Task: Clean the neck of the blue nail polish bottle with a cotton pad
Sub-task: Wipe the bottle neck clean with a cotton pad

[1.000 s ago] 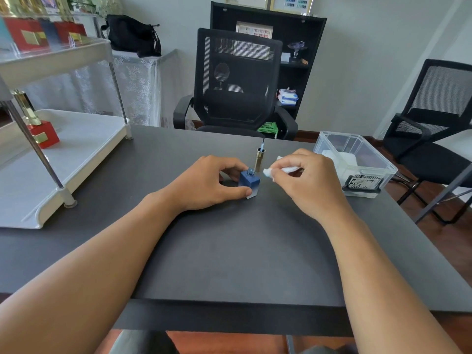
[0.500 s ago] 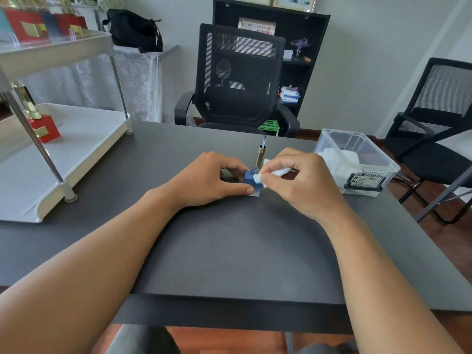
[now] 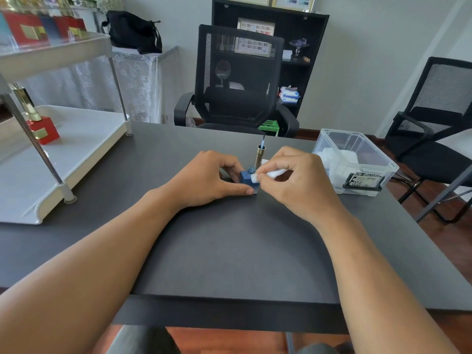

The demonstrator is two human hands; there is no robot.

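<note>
A small square blue nail polish bottle [image 3: 246, 178] stands uncapped on the dark table [image 3: 229, 251], its threaded neck showing on top. My left hand [image 3: 209, 178] grips the bottle from the left side. My right hand [image 3: 298, 180] pinches a folded white cotton pad [image 3: 274, 173], whose tip lies against the bottle's upper right, just beside the neck. The bottle's gold cap with its brush [image 3: 260, 154] stands upright just behind the bottle, brush pointing up.
A clear plastic box [image 3: 357, 159] with white cotton pads sits at the right of the table. A white two-tier rack [image 3: 63, 159] holding a red bottle [image 3: 43, 129] stands at the left. Black office chairs stand beyond the table.
My right hand has brought the cotton pad leftward and down from beside the bottle onto its top by the neck. My left hand keeps its grip on the bottle.
</note>
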